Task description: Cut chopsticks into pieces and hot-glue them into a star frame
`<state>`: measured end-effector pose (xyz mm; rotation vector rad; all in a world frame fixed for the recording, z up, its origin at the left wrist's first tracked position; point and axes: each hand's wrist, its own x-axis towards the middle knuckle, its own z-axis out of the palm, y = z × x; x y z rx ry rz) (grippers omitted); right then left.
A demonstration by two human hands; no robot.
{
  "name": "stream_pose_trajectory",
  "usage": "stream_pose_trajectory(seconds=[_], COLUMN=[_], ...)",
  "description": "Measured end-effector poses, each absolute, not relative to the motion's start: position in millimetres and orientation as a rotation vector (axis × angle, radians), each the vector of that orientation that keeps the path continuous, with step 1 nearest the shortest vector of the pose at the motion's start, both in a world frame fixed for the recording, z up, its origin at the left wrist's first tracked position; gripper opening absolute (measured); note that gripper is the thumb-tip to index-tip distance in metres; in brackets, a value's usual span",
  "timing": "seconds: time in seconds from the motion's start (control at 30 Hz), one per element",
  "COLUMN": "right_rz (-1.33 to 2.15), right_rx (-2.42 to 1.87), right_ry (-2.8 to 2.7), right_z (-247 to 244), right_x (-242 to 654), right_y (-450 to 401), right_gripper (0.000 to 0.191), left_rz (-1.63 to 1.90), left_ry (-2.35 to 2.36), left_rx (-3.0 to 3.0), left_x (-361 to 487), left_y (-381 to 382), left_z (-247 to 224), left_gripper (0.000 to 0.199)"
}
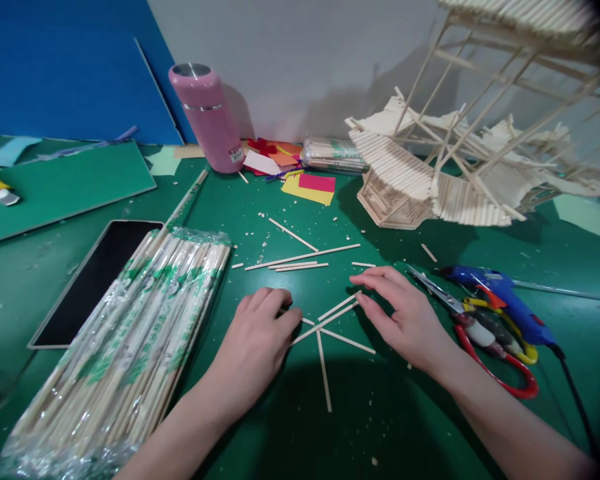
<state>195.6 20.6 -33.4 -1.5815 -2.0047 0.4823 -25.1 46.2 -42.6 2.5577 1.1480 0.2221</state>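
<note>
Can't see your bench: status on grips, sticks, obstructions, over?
Left grip at left of fanned sticks. Right grip at two stick ends; pinch unclear on both. Loose sticks beyond, scissors off right, neither crossing the fan.

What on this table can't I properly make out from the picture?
In the head view:
Whether the left hand pinches a stick: its own fingers hide the contact.
Wooden model, top: cut off by the upper edge.
Black slab, right side: covered by bagged sticks.
Label on the pink bottle: print too small.
</note>
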Motion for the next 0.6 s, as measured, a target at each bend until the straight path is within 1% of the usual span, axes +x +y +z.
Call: stream_pose_trajectory(seconds=[0.6], right_rz=[0.627], right_rx=[-1.583], right_ry=[-2.037], right_z=[-42.9], right_x=[192.0], right_y=[29.1], right_gripper=[0.022], left_rz=[0.196], left_ry=[1.140], left_rx=[2.560], left_x=[-22.3], left_y=[45.3], left_z=[-40.7], left_gripper=[0.025])
